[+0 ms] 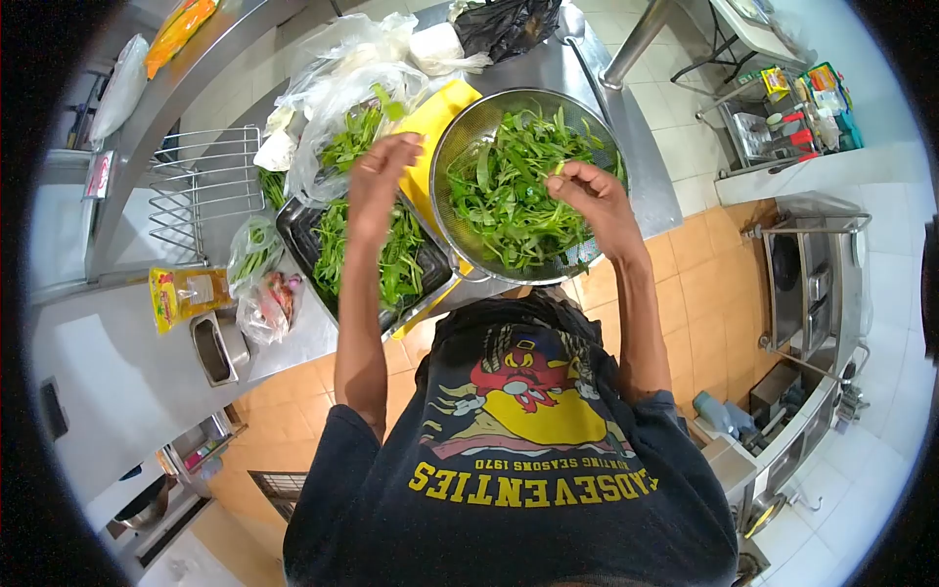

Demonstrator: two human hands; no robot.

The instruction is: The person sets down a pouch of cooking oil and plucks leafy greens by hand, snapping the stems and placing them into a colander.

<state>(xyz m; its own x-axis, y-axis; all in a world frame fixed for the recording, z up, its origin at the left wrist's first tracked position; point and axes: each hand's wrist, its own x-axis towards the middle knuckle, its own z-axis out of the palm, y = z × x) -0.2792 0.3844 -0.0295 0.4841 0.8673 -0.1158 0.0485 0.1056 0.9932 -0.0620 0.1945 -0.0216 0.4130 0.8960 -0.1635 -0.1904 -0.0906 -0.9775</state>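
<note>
My left hand [384, 181] is raised over the black tray [430, 262] of leafy greens [391, 269], its fingers curled together. A loose green leaf [389, 104] shows just beyond its fingertips; I cannot tell whether the fingers touch it. My right hand [599, 201] is above the right side of a perforated metal colander [442, 210], thumb and fingers pinching a short green stem [558, 169]. Long-leaved greens [518, 186] are heaped in the colander. A clear plastic bag [318, 176] with more greens lies behind the tray.
A yellow board [419, 176] lies between tray and colander on the steel table [657, 186]. A black bag [509, 29] and a ladle [577, 44] are at the back. At left are a wire rack [201, 191], a yellow oil pouch [186, 296] and small produce bags [264, 303].
</note>
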